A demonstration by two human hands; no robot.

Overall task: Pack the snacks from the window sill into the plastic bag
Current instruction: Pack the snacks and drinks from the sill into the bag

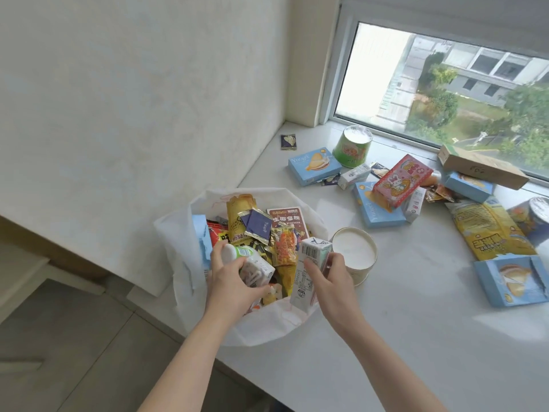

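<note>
A white plastic bag (175, 248) stands open at the sill's left edge, filled with several snack packets. My left hand (230, 281) is inside its mouth, gripping a small drink carton (255, 267) with a white cap. My right hand (332, 278) holds a tall white drink carton (310, 270) with a barcode, over the bag's right rim. On the white window sill (401, 337) lie more snacks: blue boxes (315, 166), a pink box (402, 179), a green cup (353, 145), a yellow bag (487, 230) and an opened blue box (509, 279).
A white-lidded paper cup (355, 254) stands just right of the bag, touching my right hand's side. A brown carton (481, 166) lies by the window frame (341, 69). A small dark sachet (288, 141) sits near the wall corner. The floor drops away to the left.
</note>
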